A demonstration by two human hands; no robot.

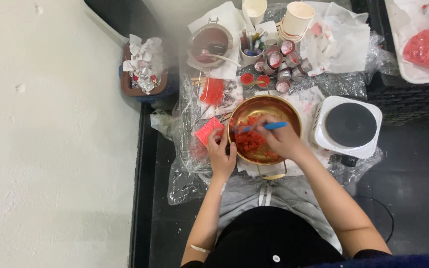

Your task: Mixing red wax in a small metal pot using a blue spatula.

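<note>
Carefully, the red chunks (pixel 249 141) in the golden bowl (pixel 294 116) should be stirred slowly so nothing is spilled. The blue tool (pixel 269 126) is gripped by the closed fingers of the right hand (pixel 281 139). The bowl's left rim is clasped by the left hand (pixel 221 154), fingers curled.

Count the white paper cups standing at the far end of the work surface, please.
2 at least: one paper cup at the far edge, cut off by the frame, and a paper cup stack just right of it, where nested cups may be hidden.
</note>
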